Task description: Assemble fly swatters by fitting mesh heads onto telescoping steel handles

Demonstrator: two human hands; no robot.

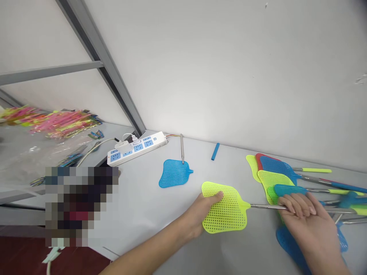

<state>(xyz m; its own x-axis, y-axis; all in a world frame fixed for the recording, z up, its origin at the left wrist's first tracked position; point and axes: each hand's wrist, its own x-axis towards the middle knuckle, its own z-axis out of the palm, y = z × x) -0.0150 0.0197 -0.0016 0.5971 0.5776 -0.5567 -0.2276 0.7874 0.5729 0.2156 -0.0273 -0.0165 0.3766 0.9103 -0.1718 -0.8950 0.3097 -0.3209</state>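
A yellow-green fly swatter (229,215) with a mesh head and a thin metal shaft lies across both my hands. My left hand (196,215) pinches the left edge of its head, thumb on top and the other fingers hidden beneath. On the metal shaft, my right hand (308,219) is closed with its fingers curled round. Below and behind that hand spreads a pile of fly swatters, among them a dark blue one (276,168) and a yellow-green one (272,181). A loose blue swatter head (174,173) rests on the table, with a metal rod (182,149) touching its upper edge.
A short blue tube (215,151) lies near the wall. The white power strip (137,148) with plugs and cables sits further left. Beyond the grey metal frame (111,72) are bagged colourful items (65,122). A pixelated patch hides the table's left edge.
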